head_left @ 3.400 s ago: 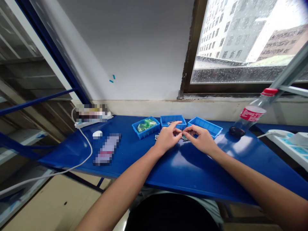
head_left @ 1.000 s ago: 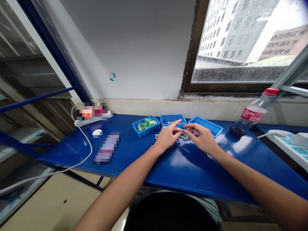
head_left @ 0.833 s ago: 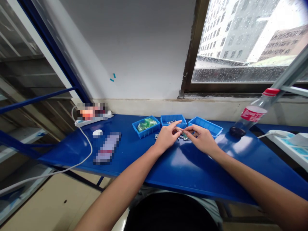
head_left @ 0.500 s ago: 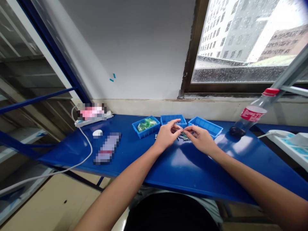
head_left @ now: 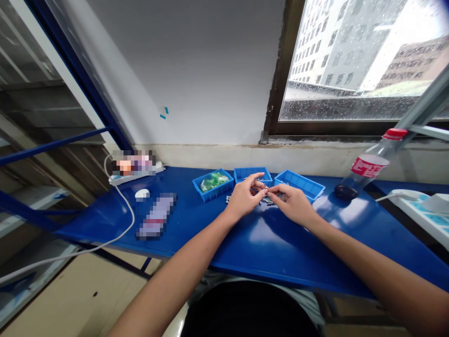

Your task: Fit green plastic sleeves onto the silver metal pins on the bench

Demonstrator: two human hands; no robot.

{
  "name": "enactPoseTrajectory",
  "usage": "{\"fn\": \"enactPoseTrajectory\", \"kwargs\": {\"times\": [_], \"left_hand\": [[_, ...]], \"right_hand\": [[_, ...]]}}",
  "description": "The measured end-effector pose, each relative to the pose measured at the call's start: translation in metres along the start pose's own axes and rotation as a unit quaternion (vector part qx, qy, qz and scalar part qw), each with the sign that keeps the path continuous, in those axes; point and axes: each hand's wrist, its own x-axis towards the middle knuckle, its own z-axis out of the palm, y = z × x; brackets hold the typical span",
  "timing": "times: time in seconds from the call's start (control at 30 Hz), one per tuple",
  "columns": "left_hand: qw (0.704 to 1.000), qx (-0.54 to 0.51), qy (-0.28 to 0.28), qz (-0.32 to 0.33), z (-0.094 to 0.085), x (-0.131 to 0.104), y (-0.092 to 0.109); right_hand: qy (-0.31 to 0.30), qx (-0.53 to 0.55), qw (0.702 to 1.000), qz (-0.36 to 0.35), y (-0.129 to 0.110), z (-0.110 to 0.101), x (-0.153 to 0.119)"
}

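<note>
My left hand (head_left: 244, 196) and my right hand (head_left: 290, 202) meet over the blue table, fingertips pinched close together. What they pinch is too small to name. Beneath and around the fingers lie small metal parts (head_left: 268, 201), partly hidden by my hands. Behind them stand three blue trays. The left tray (head_left: 218, 189) holds green and clear small items. My left hand partly covers the middle tray (head_left: 249, 172), which has small pieces in it. The right tray (head_left: 308, 185) is just beyond my right hand.
On the blue table (head_left: 196, 234) a blurred flat object (head_left: 156, 219) and a white round item (head_left: 142, 194) lie left, near a power strip (head_left: 140, 177) and its cable. A red-capped bottle (head_left: 368, 166) stands right, beside a white device (head_left: 421, 210).
My fingertips have shifted slightly, still close together. Slightly more of the small metal parts shows by my left wrist. The trays have not moved.
</note>
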Motion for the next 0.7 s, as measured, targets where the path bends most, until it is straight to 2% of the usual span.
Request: {"fn": "enactPoseTrajectory", "kwargs": {"times": [0.33,0.5,0.7], "left_hand": [[0.999,0.045,0.002,-0.03,-0.0043,-0.001,0.0078],[0.997,0.023,-0.043,-0.053,-0.004,-0.0016,0.0064],[0.996,0.005,-0.074,-0.05,-0.0021,-0.0032,0.0026]], "right_hand": [[0.006,0.019,1.0,0.002,0.0022,-0.0006,-0.0002],[-0.002,0.08,0.996,0.035,0.0066,-0.0001,0.0005],[-0.021,0.156,0.985,0.074,0.0071,0.0001,0.0009]]}}
